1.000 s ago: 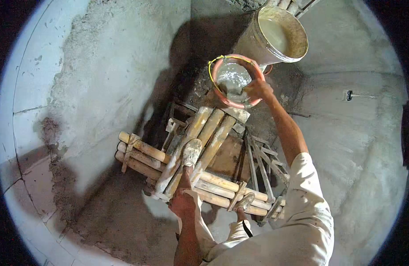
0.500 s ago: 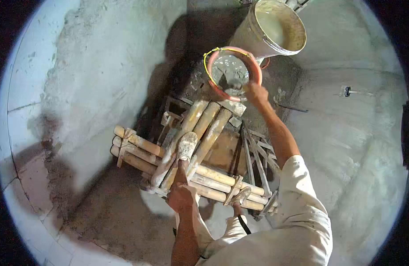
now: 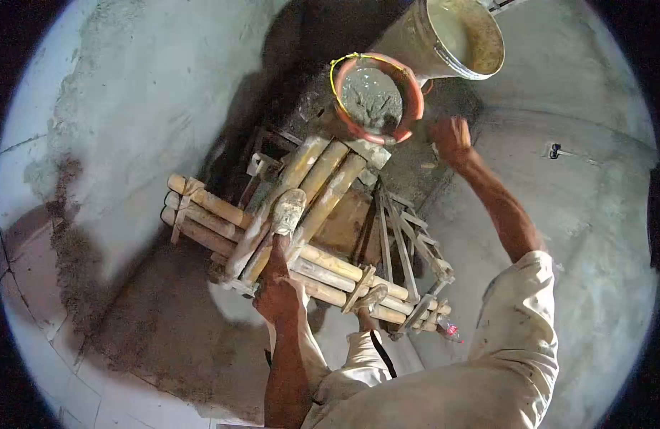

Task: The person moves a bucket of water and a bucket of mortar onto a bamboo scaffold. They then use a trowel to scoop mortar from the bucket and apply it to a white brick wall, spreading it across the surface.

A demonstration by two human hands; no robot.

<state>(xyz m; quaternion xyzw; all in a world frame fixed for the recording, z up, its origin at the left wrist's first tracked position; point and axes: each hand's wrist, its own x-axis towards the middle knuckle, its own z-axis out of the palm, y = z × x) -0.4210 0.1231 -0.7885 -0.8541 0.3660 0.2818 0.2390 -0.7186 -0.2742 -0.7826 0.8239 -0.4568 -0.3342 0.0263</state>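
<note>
Right sleeve: light fabric (image 3: 519,307), marked with small stains, bent at the elbow.
Left hand: positioned low (image 3: 276,299), at the left leg; grip state cannot be told.
Work platform: pale round poles (image 3: 331,263), laid crosswise, bound near the ends; three further poles (image 3: 342,180) lie over them, pointing away. Surfaces are smeared with whitish residue.
Footing: one shoe (image 3: 290,209) on the upper poles; the other shoe (image 3: 371,298) at the crosswise poles.
Frame: slim metal bars (image 3: 385,239), beside the platform on the right.
Right hand: raised (image 3: 453,139), right of the orange bucket and apart from it; grip curled inward, contents cannot be told.
Orange bucket: beyond the pole ends (image 3: 416,107), yellow handle (image 3: 333,80) against the rim, wet grey mix (image 3: 373,96) inside.
Pale bucket: larger, just behind the orange one (image 3: 408,44), pale liquid inside.
Room: grey rendered walls, left (image 3: 165,86) and right (image 3: 559,214), patchy; small dark fitting (image 3: 555,151) on the right wall.
</note>
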